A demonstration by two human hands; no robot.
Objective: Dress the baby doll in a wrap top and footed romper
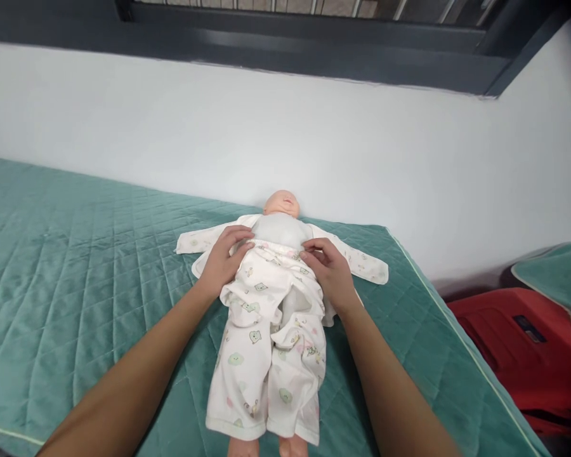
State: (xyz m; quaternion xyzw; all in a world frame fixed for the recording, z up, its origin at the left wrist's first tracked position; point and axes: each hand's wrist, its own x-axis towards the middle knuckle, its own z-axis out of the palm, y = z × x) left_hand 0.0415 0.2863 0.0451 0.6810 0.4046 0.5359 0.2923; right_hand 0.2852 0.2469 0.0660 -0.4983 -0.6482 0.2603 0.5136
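Note:
A baby doll [282, 203] lies on its back, head toward the wall and feet toward me. White printed baby pants [257, 336] cover its legs up to the belly. An open long-sleeved baby shirt [368, 265] is spread beneath the doll, its sleeves out to both sides; the grey-white torso [280, 228] shows bare. My left hand [228, 257] pinches the pants' waistband at the left side. Opposite it, my right hand [327, 266] has thumb and fingers closed on the waistband's right side.
A green quilted cover [99, 273] lies under the doll, its right edge sloping down toward me. Behind stands a white wall [247, 127] below a dark window frame [285, 47]. Beyond the right edge is a red plastic object [528, 343] with green cloth over it.

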